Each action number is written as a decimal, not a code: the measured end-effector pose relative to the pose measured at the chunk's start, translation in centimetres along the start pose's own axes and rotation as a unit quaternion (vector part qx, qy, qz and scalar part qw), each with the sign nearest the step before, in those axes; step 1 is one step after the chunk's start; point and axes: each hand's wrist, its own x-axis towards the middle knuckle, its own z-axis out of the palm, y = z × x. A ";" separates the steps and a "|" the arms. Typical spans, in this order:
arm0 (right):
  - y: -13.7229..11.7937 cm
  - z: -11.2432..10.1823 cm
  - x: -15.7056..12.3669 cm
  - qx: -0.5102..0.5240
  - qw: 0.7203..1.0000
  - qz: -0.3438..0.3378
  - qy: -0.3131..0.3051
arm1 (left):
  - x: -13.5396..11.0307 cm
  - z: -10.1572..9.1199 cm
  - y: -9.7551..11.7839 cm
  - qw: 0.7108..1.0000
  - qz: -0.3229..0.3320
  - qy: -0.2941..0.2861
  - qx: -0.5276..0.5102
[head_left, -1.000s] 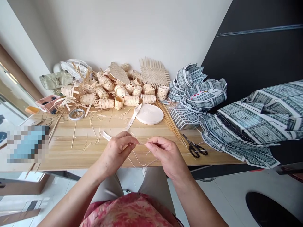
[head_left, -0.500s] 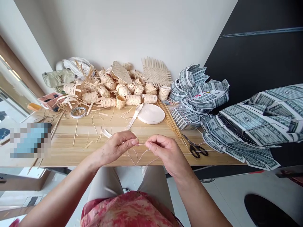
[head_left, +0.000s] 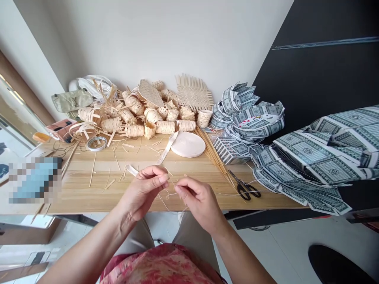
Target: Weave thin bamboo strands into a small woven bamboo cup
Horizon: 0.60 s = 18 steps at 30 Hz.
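Observation:
My left hand point(head_left: 145, 191) and my right hand point(head_left: 197, 201) are close together over the near edge of the wooden table point(head_left: 89, 193). Both pinch a thin pale thread point(head_left: 166, 196) that loops and hangs between them. My left hand also holds the end of a white ribbon point(head_left: 132, 170), which runs back under the hand to a flat white ribbon roll point(head_left: 188, 144) farther up the table. Fingers of both hands are closed in a pinch.
A heap of small woven straw baskets point(head_left: 139, 114) and a woven mat point(head_left: 194, 92) lie at the back. Black scissors point(head_left: 247, 189) and thin sticks point(head_left: 213, 154) lie right of my hands. Folded playing-card pieces point(head_left: 251, 118) fill the right. A tape roll point(head_left: 96, 143) sits left.
My hands have drawn closer together and slightly lower; the thread between them has slackened into a small loop. The right hand moved left toward the left hand.

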 end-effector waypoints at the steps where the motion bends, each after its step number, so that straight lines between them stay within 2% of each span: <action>1: -0.2 0.3 -0.1 -0.033 0.999 -0.024 0.000 | 0.0 0.1 -0.3 1.000 0.012 0.011 -0.008; 3: -0.6 0.7 -0.4 -0.060 0.997 -0.051 -0.012 | 0.3 0.0 -0.9 0.997 0.062 0.028 0.029; 5: -1.1 0.8 -0.5 -0.039 0.998 -0.042 -0.029 | 0.6 -0.2 -1.4 0.980 0.137 0.032 0.138; 7: -1.5 0.6 -0.6 0.011 0.999 -0.008 -0.033 | 0.8 -0.5 -1.6 0.936 0.218 0.020 0.275; 9: -1.6 0.2 -0.4 0.073 0.997 0.026 -0.020 | 0.8 -0.8 -1.7 0.875 0.287 -0.001 0.389; 13: -1.5 -0.4 0.0 0.211 0.973 0.098 0.005 | 0.3 -1.2 -1.7 0.763 0.376 -0.071 0.521; 16: -1.6 -0.5 0.1 0.289 0.947 0.144 0.000 | 0.0 -1.3 -1.5 0.715 0.391 -0.128 0.565; 18: -1.7 -0.5 0.1 0.304 0.940 0.153 -0.004 | 0.0 -1.3 -1.2 0.693 0.395 -0.140 0.586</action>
